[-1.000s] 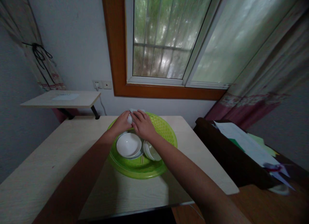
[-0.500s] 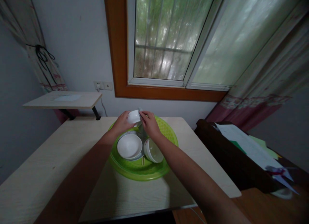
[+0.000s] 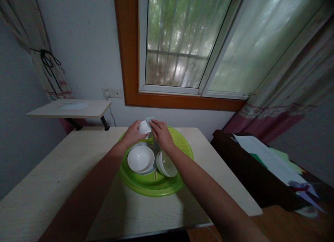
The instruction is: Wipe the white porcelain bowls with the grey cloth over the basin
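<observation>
My left hand (image 3: 132, 134) is closed around a small white cup (image 3: 143, 127), held tilted above the far part of a round green tray (image 3: 156, 193). My right hand (image 3: 162, 134) pinches a thin pale cloth (image 3: 149, 119) against the cup's right side; the cloth is small and partly hidden by the fingers. Below the hands, a white bowl (image 3: 141, 159) sits on a plate (image 3: 150, 170) in the tray. To its right, stacked bowls (image 3: 168, 165) lean on their side, partly under my right forearm. The tips of chopsticks (image 3: 155, 174) show between them.
The tray stands on a light wooden table (image 3: 78, 186). A small raised shelf (image 3: 70, 109) with a paper on it rises at the back left. A window (image 3: 182, 43) is behind the table. On the right, papers (image 3: 261, 155) lie on a dark piece of furniture.
The cup has turned and tilts more in my left hand. More of the pale cloth shows above it. Both hands stay in nearly the same place, and the dishes have not moved.
</observation>
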Tool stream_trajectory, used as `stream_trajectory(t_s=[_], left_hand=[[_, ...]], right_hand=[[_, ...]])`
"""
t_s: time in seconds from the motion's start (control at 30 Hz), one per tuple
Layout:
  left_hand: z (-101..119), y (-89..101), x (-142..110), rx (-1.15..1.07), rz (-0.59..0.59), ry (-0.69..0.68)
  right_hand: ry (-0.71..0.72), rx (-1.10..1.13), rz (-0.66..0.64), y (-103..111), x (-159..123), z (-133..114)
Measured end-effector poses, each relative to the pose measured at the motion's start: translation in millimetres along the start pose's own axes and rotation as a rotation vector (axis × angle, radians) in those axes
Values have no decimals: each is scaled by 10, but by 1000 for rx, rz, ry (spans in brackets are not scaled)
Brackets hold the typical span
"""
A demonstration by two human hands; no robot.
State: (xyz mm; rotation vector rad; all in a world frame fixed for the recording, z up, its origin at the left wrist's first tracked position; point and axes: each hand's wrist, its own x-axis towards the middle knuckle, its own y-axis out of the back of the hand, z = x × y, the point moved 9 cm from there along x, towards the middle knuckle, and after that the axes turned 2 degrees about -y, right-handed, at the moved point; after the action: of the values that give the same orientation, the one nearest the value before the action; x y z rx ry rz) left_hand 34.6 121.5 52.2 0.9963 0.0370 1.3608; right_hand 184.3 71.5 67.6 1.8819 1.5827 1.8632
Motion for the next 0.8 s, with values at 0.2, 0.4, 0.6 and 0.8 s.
stream_trajectory(t_s=[0.2,0.4,0.6,0.8], left_hand=[[72,37,-27,-23,-5,45],[42,-1,-21,-41,-17,31],[42,-19,-20,-38,-16,17],[-5,9,-15,-44,12,35]], right_hand=[[-141,143,109,11,-27,383],[-88,164,111,76,-28,166],[114,126,34,-44,-17,-124],[49,160,56,24,2,-16]])
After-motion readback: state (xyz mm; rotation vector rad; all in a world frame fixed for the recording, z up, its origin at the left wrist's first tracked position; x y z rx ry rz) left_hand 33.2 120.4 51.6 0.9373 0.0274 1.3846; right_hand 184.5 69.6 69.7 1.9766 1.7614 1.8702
